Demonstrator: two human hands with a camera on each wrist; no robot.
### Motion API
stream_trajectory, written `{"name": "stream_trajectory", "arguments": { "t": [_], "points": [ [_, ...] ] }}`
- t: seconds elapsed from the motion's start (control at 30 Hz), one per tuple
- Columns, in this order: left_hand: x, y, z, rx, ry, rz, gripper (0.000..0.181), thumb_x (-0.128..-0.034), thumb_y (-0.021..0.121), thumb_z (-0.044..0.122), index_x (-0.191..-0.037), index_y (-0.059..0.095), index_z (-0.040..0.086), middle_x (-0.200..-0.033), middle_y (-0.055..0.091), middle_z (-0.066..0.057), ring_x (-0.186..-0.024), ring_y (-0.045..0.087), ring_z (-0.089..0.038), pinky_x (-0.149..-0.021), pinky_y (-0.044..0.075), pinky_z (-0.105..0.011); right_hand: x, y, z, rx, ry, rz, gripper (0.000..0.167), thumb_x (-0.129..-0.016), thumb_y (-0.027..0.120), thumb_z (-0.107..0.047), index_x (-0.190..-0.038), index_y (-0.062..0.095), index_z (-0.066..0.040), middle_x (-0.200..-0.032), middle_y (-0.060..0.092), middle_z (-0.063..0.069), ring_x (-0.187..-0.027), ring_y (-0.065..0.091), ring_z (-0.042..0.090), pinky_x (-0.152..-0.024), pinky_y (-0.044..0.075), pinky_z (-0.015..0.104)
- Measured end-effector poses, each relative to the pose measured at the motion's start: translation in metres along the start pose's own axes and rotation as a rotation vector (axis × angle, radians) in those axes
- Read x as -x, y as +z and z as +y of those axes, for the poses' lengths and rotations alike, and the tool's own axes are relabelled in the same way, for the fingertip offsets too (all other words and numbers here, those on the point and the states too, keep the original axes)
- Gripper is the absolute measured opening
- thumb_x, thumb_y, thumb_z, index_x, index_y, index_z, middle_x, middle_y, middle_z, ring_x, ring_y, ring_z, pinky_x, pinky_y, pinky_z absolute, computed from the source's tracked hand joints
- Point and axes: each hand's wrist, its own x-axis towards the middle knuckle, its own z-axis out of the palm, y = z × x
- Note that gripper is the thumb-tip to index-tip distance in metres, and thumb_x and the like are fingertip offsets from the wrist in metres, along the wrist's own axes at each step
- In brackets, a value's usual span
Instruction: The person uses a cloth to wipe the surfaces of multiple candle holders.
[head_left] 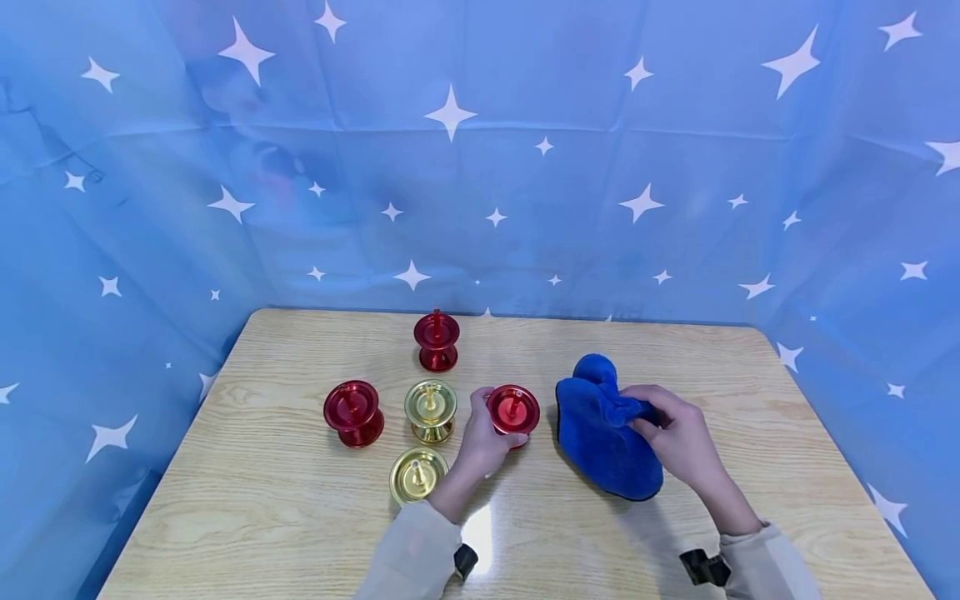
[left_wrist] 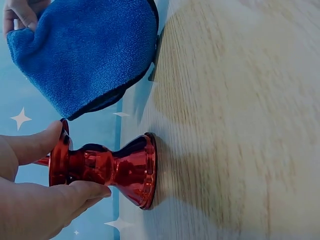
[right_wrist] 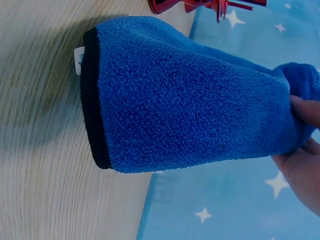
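My left hand (head_left: 483, 437) grips a shiny red candle holder (head_left: 514, 408), which has a dish with a spike in its middle. In the left wrist view, the thumb and fingers pinch that candle holder (left_wrist: 102, 167) near its dish. Its flared base is at the table surface or just above; I cannot tell which. My right hand (head_left: 682, 433) pinches the gathered top of a blue plush cloth (head_left: 607, 442), just right of the red candle holder. The cloth (right_wrist: 185, 100) hangs down from the fingers in the right wrist view, its dark-edged border low by the table.
Left of my left hand stand two gold candle holders, one farther back (head_left: 431, 404) and one nearer (head_left: 417, 475), partly behind the forearm. Two more red ones stand at the left (head_left: 352, 412) and the back (head_left: 437, 333). A blue starry curtain (head_left: 525, 167) surrounds the wooden table (head_left: 262, 517).
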Motion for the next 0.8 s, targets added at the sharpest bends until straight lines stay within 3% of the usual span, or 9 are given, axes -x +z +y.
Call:
{"name": "stream_trajectory", "arguments": {
  "t": [0.2,0.47,0.6,0.8],
  "points": [
    [-0.002,0.002,0.001,-0.028,-0.011,-0.006,0.077,-0.0632,0.078,-0.006,-0.125,0.032,0.0,-0.124,0.049,-0.022,-0.118,0.044,-0.035,-0.1,0.033,-0.045,0.0,0.0,0.0,0.006,0.0,0.001,0.039,-0.071,0.063,0.021,-0.102,0.065,-0.003,-0.1,0.063,0.013,-0.071,0.052,0.006,-0.054,0.045,0.02],
    [-0.004,-0.001,0.007,-0.129,-0.007,-0.001,0.081,-0.0654,0.078,-0.001,-0.131,0.032,-0.004,-0.128,0.047,-0.023,-0.119,0.043,-0.036,-0.1,0.033,-0.045,0.0,0.0,0.0,0.011,0.018,-0.009,0.038,-0.072,0.063,0.019,-0.102,0.065,-0.004,-0.099,0.063,0.011,-0.069,0.052,0.008,-0.053,0.044,0.022],
    [0.0,-0.009,0.023,-0.158,-0.002,0.009,0.08,-0.0686,0.077,0.001,-0.134,0.031,-0.008,-0.133,0.042,-0.024,-0.123,0.038,-0.036,-0.102,0.031,-0.045,0.0,0.0,0.001,0.006,0.028,-0.016,0.038,-0.072,0.063,0.019,-0.102,0.065,-0.004,-0.099,0.063,0.011,-0.068,0.051,0.008,-0.053,0.043,0.023],
    [0.014,-0.033,0.065,-0.136,0.04,-0.042,0.073,-0.0739,0.074,0.004,-0.135,0.034,-0.005,-0.135,0.041,-0.02,-0.125,0.035,-0.035,-0.102,0.031,-0.045,0.0,0.0,0.002,0.002,0.026,-0.025,0.038,-0.072,0.063,0.019,-0.102,0.064,-0.004,-0.098,0.063,0.011,-0.063,0.048,0.009,-0.05,0.042,0.023]
  ]
}}
